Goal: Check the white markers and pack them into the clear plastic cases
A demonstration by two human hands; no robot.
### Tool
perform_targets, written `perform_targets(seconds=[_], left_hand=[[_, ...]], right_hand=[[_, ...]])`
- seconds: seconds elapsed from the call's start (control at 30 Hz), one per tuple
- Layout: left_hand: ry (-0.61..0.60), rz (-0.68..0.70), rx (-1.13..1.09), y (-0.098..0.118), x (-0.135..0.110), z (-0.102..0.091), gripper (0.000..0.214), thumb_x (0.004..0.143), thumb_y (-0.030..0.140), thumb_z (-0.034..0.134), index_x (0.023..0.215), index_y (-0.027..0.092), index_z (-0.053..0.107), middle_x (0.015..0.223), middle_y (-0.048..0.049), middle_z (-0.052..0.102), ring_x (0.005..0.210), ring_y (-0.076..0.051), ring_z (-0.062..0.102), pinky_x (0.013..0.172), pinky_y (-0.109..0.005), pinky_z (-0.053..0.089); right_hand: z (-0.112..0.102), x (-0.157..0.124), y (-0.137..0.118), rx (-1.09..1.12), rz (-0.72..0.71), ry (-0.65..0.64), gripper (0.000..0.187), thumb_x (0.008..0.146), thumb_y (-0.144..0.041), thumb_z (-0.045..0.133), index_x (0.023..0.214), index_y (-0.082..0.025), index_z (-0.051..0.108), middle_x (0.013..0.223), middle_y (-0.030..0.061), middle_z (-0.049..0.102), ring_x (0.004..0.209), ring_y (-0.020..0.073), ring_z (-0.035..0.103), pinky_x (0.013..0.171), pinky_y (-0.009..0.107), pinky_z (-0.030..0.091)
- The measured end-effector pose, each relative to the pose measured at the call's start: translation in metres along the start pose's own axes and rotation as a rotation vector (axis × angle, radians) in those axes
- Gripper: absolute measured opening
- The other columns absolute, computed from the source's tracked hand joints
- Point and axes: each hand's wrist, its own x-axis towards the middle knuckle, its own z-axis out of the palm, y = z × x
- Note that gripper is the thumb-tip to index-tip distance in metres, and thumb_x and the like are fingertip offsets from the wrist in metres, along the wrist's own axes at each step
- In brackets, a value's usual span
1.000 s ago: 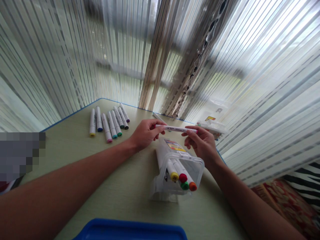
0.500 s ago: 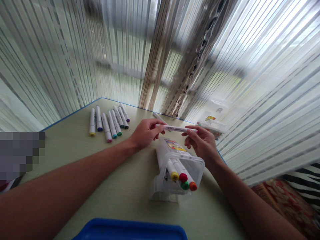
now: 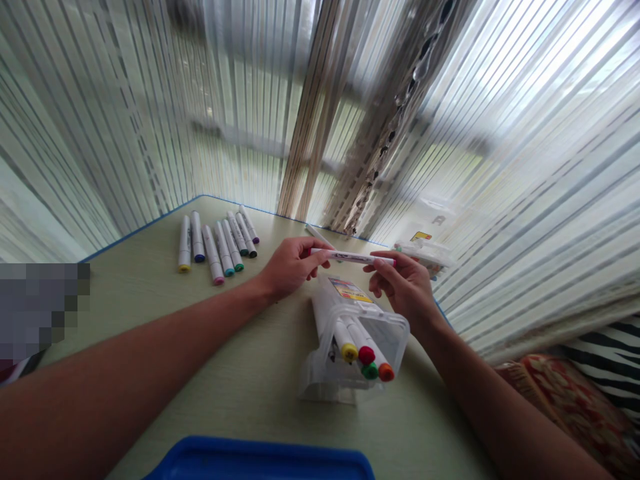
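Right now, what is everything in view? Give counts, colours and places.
held marker: one, white, level above the clear case
row of markers: about eight, white with mixed caps, far left of table
lone marker: one, white, on the table beyond the left hand
clear case: one, transparent, on its side, mid-table
markers in case: four caps showing, yellow, red, green, orange
second clear container: one, yellow label, far right edge of table
blue tray: one, bottom edge
table: pale green, blue edging
curtains: sheer, striped, behind table
left hand: pinches held marker's left end
right hand: pinches its right end
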Motion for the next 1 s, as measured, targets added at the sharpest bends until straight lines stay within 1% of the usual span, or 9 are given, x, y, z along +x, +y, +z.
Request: perform_targets(seconds=[1.0], left_hand=[[0.002, 0.011, -0.006, -0.003, 0.0005, -0.0002, 0.021, 0.083, 0.026, 0.062, 0.094, 0.009, 0.068, 0.072, -0.0038, 0.066, 0.051, -0.007, 0.05, 0.047, -0.019, 0.039]], right_hand=[[-0.0024, 0.0004, 0.0011, 0.002, -0.002, -0.02, 0.022, 0.078, -0.031, 0.075, 0.092, -0.015, 0.069, 0.076, 0.0048, 0.071, 0.048, 0.0094, 0.059, 0.041, 0.021, 0.044]])
